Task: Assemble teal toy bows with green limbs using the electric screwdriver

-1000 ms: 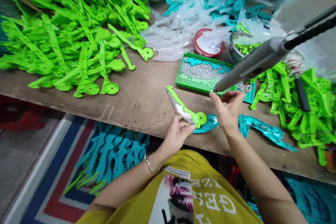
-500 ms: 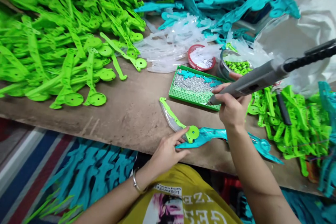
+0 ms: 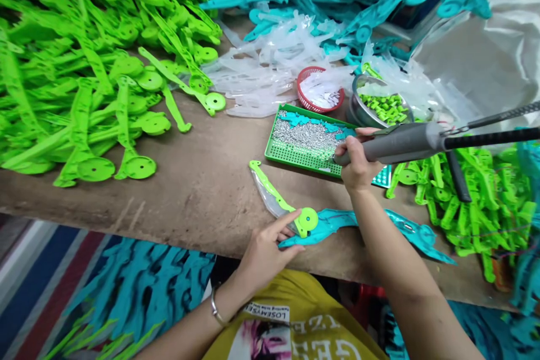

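Green plastic knife-shaped toy [image 3: 282, 202] pinned under my left hand [image 3: 265, 247]; right hand [image 3: 356, 163] grips grey suspended screwdriver [image 3: 400, 146] over green screw tray [image 3: 295, 157].

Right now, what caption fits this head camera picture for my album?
Left hand steadies a green-and-teal plastic toy knife on the wooden bench while right hand grips a grey hanging power screwdriver.

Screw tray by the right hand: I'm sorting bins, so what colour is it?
Green, seen in the head view: the screw tray has a perforated rim.

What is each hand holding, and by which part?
Right hand grips the grey driver near its tip. Left hand only presses the green part.
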Tool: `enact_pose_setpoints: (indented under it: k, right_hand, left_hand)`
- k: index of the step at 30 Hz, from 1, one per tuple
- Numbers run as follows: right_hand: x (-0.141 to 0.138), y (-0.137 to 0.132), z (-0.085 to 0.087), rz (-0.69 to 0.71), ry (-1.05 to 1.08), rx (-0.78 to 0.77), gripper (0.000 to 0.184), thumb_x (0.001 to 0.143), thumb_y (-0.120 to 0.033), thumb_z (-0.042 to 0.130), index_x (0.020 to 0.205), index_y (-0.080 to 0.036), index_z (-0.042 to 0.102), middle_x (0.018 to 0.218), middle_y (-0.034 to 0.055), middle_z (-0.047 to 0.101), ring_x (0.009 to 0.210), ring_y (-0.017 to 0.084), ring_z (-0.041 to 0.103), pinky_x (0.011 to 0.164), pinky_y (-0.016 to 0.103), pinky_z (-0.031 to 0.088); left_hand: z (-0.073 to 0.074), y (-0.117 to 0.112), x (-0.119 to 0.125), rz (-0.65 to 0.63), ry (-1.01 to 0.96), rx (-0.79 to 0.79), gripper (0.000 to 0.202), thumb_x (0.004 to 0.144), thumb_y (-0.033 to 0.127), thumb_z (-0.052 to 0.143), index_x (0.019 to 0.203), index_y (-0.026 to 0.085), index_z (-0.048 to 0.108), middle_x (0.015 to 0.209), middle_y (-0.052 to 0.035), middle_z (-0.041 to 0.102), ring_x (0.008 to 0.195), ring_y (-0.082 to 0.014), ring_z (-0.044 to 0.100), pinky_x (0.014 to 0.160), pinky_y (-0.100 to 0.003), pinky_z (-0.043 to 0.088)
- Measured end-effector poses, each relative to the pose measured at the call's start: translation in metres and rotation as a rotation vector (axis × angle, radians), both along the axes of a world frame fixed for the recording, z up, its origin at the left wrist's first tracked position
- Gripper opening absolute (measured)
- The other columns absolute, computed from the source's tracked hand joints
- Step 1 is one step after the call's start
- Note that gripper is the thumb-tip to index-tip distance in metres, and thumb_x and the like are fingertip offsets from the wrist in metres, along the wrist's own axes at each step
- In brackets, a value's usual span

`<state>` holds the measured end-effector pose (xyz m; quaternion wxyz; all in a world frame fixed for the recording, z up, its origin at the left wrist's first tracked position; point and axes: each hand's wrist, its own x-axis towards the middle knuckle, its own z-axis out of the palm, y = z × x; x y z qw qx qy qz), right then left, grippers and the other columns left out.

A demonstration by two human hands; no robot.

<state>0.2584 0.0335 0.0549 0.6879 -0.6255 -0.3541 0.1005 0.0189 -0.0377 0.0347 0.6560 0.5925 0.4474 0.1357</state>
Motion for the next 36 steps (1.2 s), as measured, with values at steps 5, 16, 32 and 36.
enact_pose_setpoints:
  k: [5, 16, 32, 36]
  right_hand:
    - [0.001, 0.004, -0.001, 0.013, 0.014, 0.013, 0.026, 0.079, -0.039, 0.065, 0.091, -0.025, 0.047, 0.055, -0.0106, 0.050, 0.043, 0.011, 0.054, 0.048, 0.026, 0.045]
    - [-0.001, 0.004, 0.000, 0.026, -0.034, -0.038, 0.029, 0.080, -0.047, 0.063, 0.094, -0.025, 0.050, 0.055, -0.0105, 0.047, 0.044, 0.012, 0.055, 0.050, 0.030, 0.047]
    - [-0.054, -0.067, 0.061, 0.296, 0.091, 0.021, 0.020, 0.081, -0.029, 0.065, 0.097, -0.031, 0.053, 0.056, -0.0074, 0.050, 0.041, 0.016, 0.048, 0.045, 0.036, 0.046]
    - [-0.074, -0.105, 0.055, 0.518, 0.171, -0.054, 0.025, 0.086, -0.025, 0.068, 0.107, -0.032, 0.056, 0.064, -0.0067, 0.060, 0.049, 0.018, 0.058, 0.050, 0.038, 0.051]
  left_hand:
    - [0.000, -0.001, 0.000, -0.007, 0.014, 0.019, 0.071, 0.072, 0.021, 0.083, 0.139, 0.032, 0.062, 0.091, -0.0008, 0.076, 0.076, -0.0149, 0.069, 0.075, -0.025, 0.059]
    - [-0.002, -0.002, 0.004, 0.015, -0.016, 0.095, 0.075, 0.066, 0.016, 0.086, 0.136, 0.032, 0.065, 0.085, 0.0018, 0.075, 0.068, -0.0129, 0.067, 0.074, -0.025, 0.060]
    - [-0.003, -0.005, 0.006, 0.065, -0.045, 0.145, 0.069, 0.069, 0.022, 0.087, 0.133, 0.032, 0.067, 0.083, 0.0008, 0.076, 0.066, -0.0144, 0.066, 0.074, -0.026, 0.059]
    - [-0.002, -0.005, 0.006, 0.038, -0.058, 0.114, 0.069, 0.070, 0.020, 0.085, 0.135, 0.028, 0.065, 0.082, 0.0012, 0.076, 0.068, -0.0131, 0.067, 0.071, -0.023, 0.058]
